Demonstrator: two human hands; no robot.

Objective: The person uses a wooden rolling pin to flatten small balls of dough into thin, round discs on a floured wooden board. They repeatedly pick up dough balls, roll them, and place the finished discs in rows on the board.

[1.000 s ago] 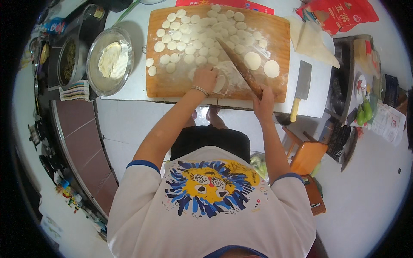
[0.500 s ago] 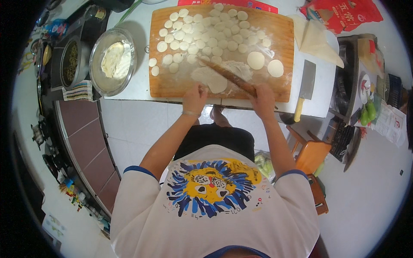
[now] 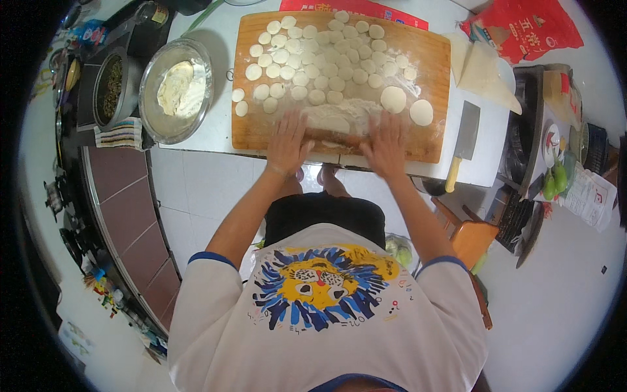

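My left hand (image 3: pixel 287 142) lies flat with fingers stretched forward over the left end of a wooden rolling pin (image 3: pixel 334 137). Over its right end is my right hand (image 3: pixel 386 142), also flat and slightly blurred. The pin lies crosswise near the front edge of a floured wooden cutting board (image 3: pixel 251 134). Just beyond it, partly hidden, is a flattened dough wrapper (image 3: pixel 328 123). Several small dough discs (image 3: pixel 321 83) cover the board's far half. Two larger round wrappers, a left one (image 3: pixel 393 99) and a right one (image 3: pixel 421 112), lie at the right.
A glass bowl (image 3: pixel 145 98) with dough stands left of the board, beside a pot (image 3: pixel 112 91) of dark filling. To the right lies a cleaver (image 3: pixel 467 130), its yellow handle past the table's front edge. A red bag (image 3: pixel 522 31) sits at the far right.
The rolling pin has gone from slanted in my right hand to lying crosswise near the board's front. Both hands have opened out flat over its ends; my left hand has left the wrapper's edge.
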